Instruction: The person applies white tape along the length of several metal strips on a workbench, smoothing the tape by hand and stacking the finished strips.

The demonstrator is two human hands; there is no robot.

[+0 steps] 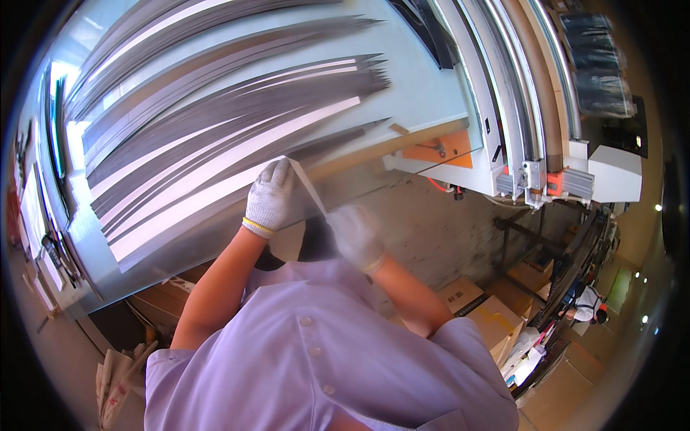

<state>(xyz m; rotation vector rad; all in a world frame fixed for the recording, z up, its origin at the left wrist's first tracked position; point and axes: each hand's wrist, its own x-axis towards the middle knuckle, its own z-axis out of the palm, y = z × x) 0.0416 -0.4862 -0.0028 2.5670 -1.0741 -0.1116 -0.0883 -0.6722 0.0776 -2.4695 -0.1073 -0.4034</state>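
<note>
Both my hands wear pale knitted gloves. My left hand (269, 195) is at the table's near edge, fingers closed on the end of a long strip with a white face (208, 197). From those fingertips a narrow pale band (310, 188) runs taut down to my right hand (357, 235), which is smeared by motion but appears closed on it. Whether the band is part of the strip or a layer coming off it, I cannot tell. Beyond my left hand, several long dark grey strips (287, 86), some white-faced, lie fanned in bundles across the table.
The pale blue tabletop (424, 93) has a brown near edge. To the right stands a machine with long metal rails (521, 93) and an orange panel (451, 149). Cardboard boxes (496, 323) sit low at the right. Another person (591, 305) is far off to the right.
</note>
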